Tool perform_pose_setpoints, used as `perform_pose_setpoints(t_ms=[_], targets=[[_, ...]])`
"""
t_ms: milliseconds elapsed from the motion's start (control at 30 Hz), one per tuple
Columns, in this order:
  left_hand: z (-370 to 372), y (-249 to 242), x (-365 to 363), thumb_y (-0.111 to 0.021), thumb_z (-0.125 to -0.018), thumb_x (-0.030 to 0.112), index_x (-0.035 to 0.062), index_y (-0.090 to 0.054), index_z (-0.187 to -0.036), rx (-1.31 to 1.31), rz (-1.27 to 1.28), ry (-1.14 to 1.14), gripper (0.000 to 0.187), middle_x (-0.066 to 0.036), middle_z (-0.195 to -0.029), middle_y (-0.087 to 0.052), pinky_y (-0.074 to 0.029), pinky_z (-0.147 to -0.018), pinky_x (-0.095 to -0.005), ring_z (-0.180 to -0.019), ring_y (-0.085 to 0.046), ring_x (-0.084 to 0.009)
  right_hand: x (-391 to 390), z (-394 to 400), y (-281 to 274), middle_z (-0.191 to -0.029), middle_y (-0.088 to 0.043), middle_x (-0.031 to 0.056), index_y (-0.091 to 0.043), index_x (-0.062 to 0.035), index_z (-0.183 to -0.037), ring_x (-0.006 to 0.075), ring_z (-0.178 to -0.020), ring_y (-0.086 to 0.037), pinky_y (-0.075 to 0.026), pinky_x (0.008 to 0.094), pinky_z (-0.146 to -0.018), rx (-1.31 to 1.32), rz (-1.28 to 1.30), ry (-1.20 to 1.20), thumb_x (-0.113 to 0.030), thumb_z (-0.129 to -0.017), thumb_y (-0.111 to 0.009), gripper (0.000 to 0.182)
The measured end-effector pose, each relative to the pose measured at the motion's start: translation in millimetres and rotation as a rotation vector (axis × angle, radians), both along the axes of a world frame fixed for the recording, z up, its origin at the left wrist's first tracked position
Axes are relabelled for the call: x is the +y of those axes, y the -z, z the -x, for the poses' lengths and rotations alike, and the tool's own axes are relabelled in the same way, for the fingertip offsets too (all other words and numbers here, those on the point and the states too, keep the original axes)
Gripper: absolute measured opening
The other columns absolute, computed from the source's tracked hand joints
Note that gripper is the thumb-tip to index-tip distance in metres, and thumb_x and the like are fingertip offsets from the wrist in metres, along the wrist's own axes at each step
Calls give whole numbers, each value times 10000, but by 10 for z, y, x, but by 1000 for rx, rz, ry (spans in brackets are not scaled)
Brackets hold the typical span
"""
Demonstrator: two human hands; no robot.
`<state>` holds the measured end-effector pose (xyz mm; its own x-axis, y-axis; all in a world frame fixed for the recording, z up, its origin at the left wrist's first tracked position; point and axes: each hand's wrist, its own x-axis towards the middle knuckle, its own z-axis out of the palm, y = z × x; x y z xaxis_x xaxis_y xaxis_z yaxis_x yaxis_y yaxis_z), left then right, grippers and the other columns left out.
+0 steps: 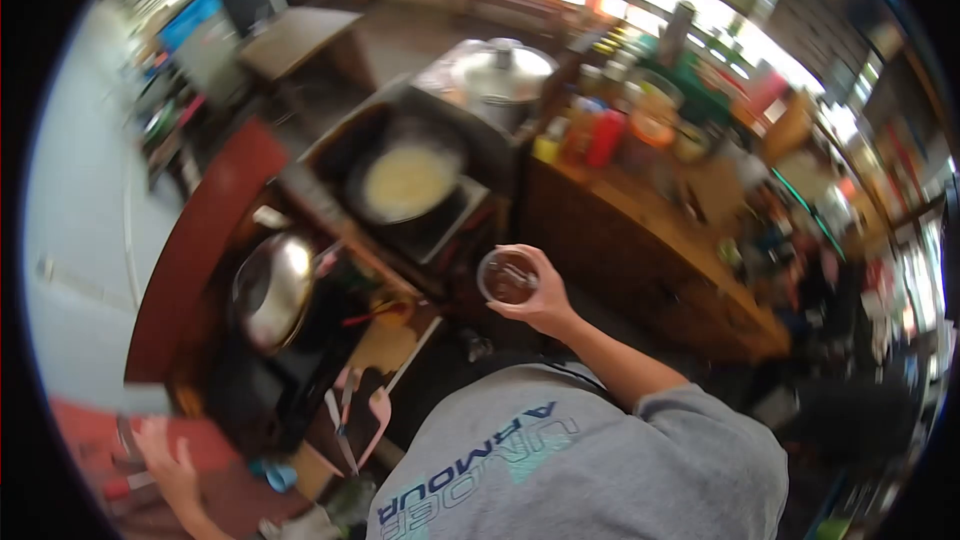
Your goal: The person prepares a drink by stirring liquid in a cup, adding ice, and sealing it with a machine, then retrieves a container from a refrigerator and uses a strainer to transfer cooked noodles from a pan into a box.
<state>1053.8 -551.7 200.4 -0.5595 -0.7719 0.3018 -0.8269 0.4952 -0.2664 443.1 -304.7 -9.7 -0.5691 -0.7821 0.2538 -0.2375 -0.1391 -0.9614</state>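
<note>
Head view: right fingers grasp a cup, left fingers spread open, grey shirt reading "UNDER ARMOUR".

Right hand: raised in front of the torso, its digits curled into a rounded grip that opens toward the left.
Right forearm: the forearm is bare, slanting forward and inward from the bent elbow.
Left hand: low and far out to the left side, fingers spread apart and slightly blurred.
Left forearm: bare, only a short stretch behind the wrist showing.
</note>
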Motion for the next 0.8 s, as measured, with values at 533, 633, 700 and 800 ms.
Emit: perform_pose_setpoints(t_ms=[533, 633, 700, 800], targets=[[5699, 2694, 1801, -731, -824, 85, 34, -723, -998, 140, -1011, 1048, 182, -130, -1012, -734, -548, -876, -418, -963, -683, -327, 2634, 1763, 925, -1296, -573, 64, -518, -61, -1332, 169, -1178, -577, -462, 317, -1052, -39, 53, 921, -93, -668, -932, 783], [6312, 2841, 2140, -726, -833, 107, 40, -731, -986, 28, -1044, 1110, 167, -124, -1003, -738, -554, -850, -412, -952, -688, -319, 3240, 2224, 951, -1278, -567, 76, -508, -44, -1330, 180, -1177, -574, -459, 327, -1057, 7, 26, 978, -45, -673, -910, 771], [6760, 2828, 2427, -722, -839, 112, 42, -730, -981, -33, -1092, 1181, 158, -125, -1000, -737, -558, -838, -422, -939, -690, -329, 3607, 2461, 966, -1277, -564, 80, -506, -38, -1330, 179, -1177, -573, -459, 326, -1056, 35, -20, 1033, -29, -673, -904, 768], [7539, 2790, 2887, -717, -846, 111, 42, -725, -984, -75, -1139, 1383, 155, -126, -1002, -734, -557, -843, -426, -946, -688, -334, 3997, 2706, 783, -1276, -560, 92, -501, -19, -1334, 185, -1179, -571, -461, 330, -1047, 56, 73, 1068, -39, -675, -904, 773]])
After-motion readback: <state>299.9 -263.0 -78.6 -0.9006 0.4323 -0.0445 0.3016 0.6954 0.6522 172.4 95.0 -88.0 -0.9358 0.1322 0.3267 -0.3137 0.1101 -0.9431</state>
